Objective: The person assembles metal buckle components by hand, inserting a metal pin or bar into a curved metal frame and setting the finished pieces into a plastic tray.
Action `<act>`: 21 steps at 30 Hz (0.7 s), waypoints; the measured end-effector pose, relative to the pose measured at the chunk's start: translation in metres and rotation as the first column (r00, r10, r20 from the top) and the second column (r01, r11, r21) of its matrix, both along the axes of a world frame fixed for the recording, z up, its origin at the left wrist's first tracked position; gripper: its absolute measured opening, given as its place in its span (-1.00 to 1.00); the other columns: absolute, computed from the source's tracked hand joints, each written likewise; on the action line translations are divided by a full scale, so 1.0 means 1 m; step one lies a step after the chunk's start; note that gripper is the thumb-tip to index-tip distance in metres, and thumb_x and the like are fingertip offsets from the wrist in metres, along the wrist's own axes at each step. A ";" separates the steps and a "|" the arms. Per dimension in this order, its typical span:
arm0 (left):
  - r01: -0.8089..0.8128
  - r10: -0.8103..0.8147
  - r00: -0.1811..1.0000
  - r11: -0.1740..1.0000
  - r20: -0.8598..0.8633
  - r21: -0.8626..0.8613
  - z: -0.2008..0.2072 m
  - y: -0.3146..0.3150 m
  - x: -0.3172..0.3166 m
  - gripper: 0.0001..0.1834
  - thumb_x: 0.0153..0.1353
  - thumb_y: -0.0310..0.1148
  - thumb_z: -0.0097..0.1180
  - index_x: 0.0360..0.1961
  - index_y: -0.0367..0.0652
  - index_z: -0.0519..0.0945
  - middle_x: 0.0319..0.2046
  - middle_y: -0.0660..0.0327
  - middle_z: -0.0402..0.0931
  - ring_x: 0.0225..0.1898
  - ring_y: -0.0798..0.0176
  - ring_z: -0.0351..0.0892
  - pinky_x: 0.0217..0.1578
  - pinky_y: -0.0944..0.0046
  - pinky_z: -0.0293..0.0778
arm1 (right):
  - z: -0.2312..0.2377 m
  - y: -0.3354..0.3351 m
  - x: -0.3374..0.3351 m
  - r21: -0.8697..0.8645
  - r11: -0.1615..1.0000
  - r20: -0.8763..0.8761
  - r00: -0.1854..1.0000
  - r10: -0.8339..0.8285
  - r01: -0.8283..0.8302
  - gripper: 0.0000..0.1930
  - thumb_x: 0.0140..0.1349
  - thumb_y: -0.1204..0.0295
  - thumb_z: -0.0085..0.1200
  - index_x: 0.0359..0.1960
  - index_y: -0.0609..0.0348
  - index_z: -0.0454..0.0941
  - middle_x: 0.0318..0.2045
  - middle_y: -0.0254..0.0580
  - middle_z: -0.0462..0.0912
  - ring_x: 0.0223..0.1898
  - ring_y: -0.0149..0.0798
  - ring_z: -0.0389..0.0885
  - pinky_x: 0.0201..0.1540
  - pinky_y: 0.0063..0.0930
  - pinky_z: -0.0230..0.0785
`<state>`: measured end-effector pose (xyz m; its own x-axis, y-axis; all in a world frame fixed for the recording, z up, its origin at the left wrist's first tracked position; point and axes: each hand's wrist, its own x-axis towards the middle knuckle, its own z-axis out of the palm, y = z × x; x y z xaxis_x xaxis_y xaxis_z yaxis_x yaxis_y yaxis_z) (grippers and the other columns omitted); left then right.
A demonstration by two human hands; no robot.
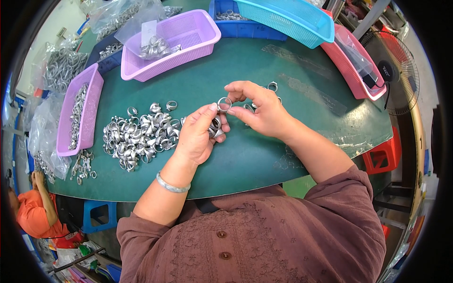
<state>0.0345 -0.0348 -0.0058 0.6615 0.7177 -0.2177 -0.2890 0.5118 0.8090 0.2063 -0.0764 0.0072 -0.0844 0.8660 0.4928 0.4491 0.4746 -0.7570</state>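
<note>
Above the green table, a silver-coloured metal ring is held up between my two hands. My left hand pinches its left side with the thumb, and several more rings sit in its curled fingers. At the ring's right side are the thumb and fingers of my right hand, with the index finger arched above. A heap of similar rings lies to the left of my left hand. Beyond my right hand lie a few loose rings, partly hidden by it.
Purple baskets with metal pieces stand left and far left. A turquoise basket rests on a blue bin; a pink basket and fan are right. Bags of metal parts line the left. Another person sits lower left.
</note>
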 end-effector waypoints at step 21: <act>0.164 -0.098 0.966 0.947 0.238 -0.276 -0.010 0.010 -0.005 -0.72 0.24 -0.24 -0.20 -0.26 -0.22 0.45 -0.48 0.24 0.47 -0.48 0.31 0.47 -0.59 0.40 0.32 | 0.009 -0.001 -0.004 0.276 0.958 0.195 0.981 0.021 -0.075 -0.53 -0.14 0.65 0.12 -0.09 0.18 0.39 -0.41 -0.20 0.53 -0.34 -0.16 0.49 -0.31 -0.37 0.39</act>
